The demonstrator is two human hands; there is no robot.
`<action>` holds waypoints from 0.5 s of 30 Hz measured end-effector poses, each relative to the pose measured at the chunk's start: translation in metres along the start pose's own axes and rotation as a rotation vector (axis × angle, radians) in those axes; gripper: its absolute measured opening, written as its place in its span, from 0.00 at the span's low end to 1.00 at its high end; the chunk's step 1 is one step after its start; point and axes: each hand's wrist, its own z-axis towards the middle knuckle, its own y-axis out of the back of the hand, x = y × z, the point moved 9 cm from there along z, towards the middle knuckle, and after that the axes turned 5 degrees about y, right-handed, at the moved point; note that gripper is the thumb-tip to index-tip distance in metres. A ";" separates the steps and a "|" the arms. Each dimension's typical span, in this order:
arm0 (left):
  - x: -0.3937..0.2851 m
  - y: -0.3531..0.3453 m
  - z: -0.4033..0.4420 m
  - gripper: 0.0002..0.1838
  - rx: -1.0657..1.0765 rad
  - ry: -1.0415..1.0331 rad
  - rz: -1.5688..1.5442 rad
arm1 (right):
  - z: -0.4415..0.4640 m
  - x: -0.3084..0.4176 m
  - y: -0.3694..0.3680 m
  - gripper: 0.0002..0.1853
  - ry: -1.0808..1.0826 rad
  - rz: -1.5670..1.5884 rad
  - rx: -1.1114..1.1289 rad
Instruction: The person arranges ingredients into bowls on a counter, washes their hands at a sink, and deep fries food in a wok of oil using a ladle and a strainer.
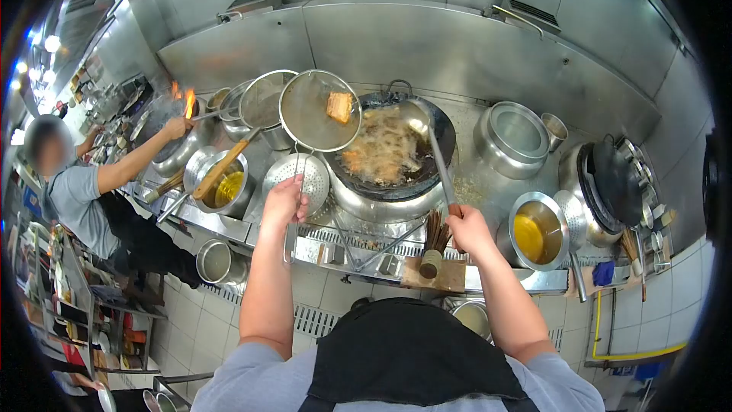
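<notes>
My left hand (pixel 285 201) is closed round the handle of a round mesh strainer (pixel 305 111), which is raised at the wok's left side with one golden-brown fried piece (pixel 339 107) in it. In my right hand (pixel 469 229) is the long handle of a metal ladle (pixel 415 117), its bowl at the upper right of the bubbling oil. Browned food pieces (pixel 381 154) fry in the black wok (pixel 442 133) in front of me. Below the strainer lies a perforated skimmer (pixel 314 183).
Left of the wok, a pot of yellow oil (pixel 226 189) holds a wooden-handled tool. A co-worker (pixel 84 198) stands far left by a flaming wok. At right are a lidded pot (pixel 512 137), an oil bowl (pixel 528 238) and another wok (pixel 616 183). A bamboo brush (pixel 432 248) sits at the front edge.
</notes>
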 end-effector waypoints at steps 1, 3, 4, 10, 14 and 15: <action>0.001 0.001 0.001 0.13 0.006 -0.008 -0.016 | 0.007 -0.001 0.000 0.09 -0.001 -0.003 0.003; 0.004 0.003 0.003 0.13 0.007 -0.012 -0.032 | 0.028 -0.003 0.005 0.10 0.120 -0.245 -0.078; 0.003 0.003 0.004 0.13 0.007 -0.016 -0.014 | 0.035 -0.003 0.003 0.10 0.183 -0.279 -0.106; 0.004 0.002 0.005 0.13 0.024 -0.031 -0.020 | 0.033 -0.027 -0.027 0.07 -0.062 0.379 0.029; 0.004 0.002 0.007 0.13 0.027 -0.022 -0.010 | 0.027 -0.019 -0.042 0.07 -0.185 0.696 0.114; 0.003 0.001 0.008 0.13 0.034 -0.017 -0.013 | 0.026 -0.014 -0.048 0.08 -0.199 0.729 0.151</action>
